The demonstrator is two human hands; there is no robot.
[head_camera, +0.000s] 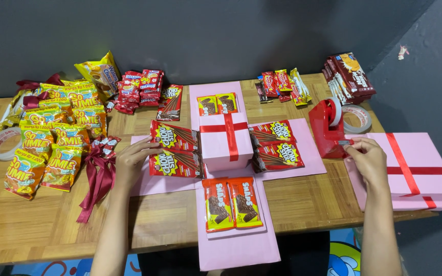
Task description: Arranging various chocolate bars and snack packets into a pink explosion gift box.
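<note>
1. Far left on the wooden tabletop (37, 225), a roll of clear tape (0, 143) lies flat beside a heap of yellow-orange snack packets (52, 138); a dark red ribbon bow (97, 176) trails toward the near edge.
2. The left hand (131, 161) rests, fingers spread, on the left flap of an unfolded pink box (236, 245), fingertips touching two red chocolate-stick packs (176, 151) lying with their long axes across the flap. It pins rather than grips.
3. At the centre of the cross stands a small pink gift box (226, 140) tied with red ribbon, with snack packs on all four flaps around it.
4. Behind, near the wall, sit more red packets (141, 89) and a small pile of wrapped sweets (282, 84).
5. The right hand (369, 158) is at the red tape dispenser (328, 128), thumb and finger pinched together at its cutter end, seemingly on the tape tip. The dispenser lies well right of the left flap, so this hand is nearer.
6. Just right lie a pink ribbon-crossed lid (420, 163) and stacked brown biscuit packs (349, 74).
</note>
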